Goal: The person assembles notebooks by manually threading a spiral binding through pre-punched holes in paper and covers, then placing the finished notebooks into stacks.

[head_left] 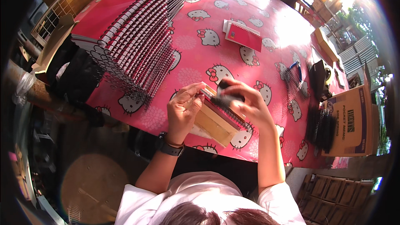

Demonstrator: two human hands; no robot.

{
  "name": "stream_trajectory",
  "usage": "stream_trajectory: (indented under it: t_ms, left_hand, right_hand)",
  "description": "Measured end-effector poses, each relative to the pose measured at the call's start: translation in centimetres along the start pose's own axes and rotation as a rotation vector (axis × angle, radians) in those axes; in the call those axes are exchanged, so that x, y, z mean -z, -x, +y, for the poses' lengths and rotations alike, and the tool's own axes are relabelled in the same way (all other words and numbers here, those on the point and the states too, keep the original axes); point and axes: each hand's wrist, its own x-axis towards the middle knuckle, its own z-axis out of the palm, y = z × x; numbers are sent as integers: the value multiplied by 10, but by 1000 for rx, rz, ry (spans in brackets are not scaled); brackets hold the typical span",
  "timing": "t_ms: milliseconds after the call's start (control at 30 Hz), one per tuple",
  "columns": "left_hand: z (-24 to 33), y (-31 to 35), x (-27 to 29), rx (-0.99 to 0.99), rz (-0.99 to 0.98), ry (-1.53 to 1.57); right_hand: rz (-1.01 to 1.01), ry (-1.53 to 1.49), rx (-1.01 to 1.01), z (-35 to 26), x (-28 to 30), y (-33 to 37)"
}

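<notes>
In front of me at the table's near edge, a wooden block lies aslant, with a narrow strip of notebook edge and dark spiral wire along its far side. My left hand, with a dark watch on its wrist, pinches the upper left end of the notebook. Curled over a dark, rounded object, my right hand is just above the wire; motion blurs its fingers and hides the object's kind. Most of the notebook is hidden by the block and hands.
A tall stack of red spiral notebooks stands at the left. Small red notepads lie farther back on the pink patterned tablecloth. Loose spiral wires, a tape roll and a cardboard box are at the right.
</notes>
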Motion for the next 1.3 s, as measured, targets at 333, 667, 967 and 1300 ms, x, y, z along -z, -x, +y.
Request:
stream_trajectory:
  t_ms: [333,667,967,1300]
  left_hand:
    - [2,2,9,50,-61,129]
    - [-14,16,-52,-28,45,30]
    - [-6,11,-46,111,-78,150]
    - [0,0,-29,154,-226,15]
  right_hand:
    - [316,593,-32,28,19,7]
    - [142,888,41,-59,-24,35]
    - [170,1213,131,-45,-38,52]
    - [271,869,162,-43,-35,35]
